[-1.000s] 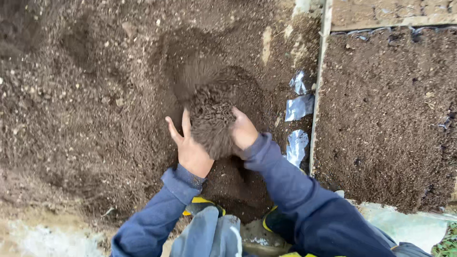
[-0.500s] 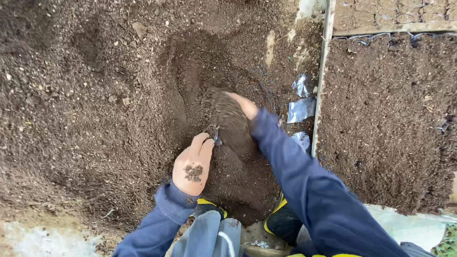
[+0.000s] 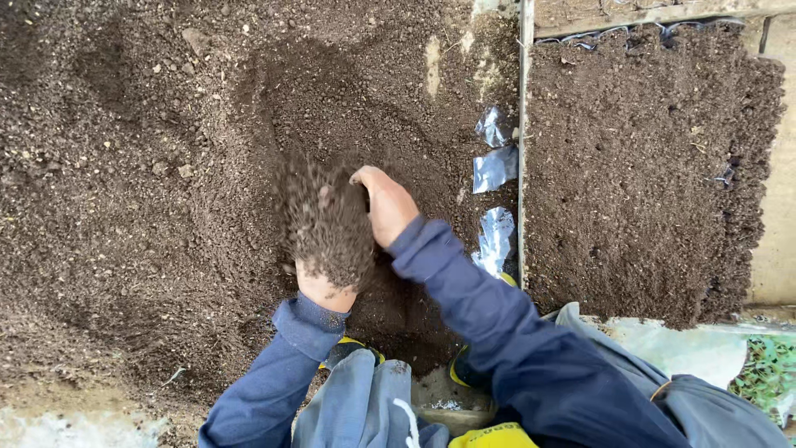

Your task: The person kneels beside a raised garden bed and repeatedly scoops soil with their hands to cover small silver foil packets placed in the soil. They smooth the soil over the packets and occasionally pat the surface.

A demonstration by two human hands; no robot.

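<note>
The left hand [image 3: 325,282] and right hand [image 3: 388,205] are cupping a clump of loose soil [image 3: 326,220] between them, both grasping it just above the big soil heap [image 3: 149,191]. Crumbs are spilling off. A soil-filled tray [image 3: 647,166] is lying to the right.

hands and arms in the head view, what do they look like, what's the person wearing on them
Both hands are bare, no gloves, with dark soil clinging to them. The left hand is mostly hidden under loose soil; the right hand shows plainly. Each arm has a long dark blue sleeve: the left sleeve ends in a ribbed cuff at the wrist, the right sleeve is creased along the forearm.
</note>
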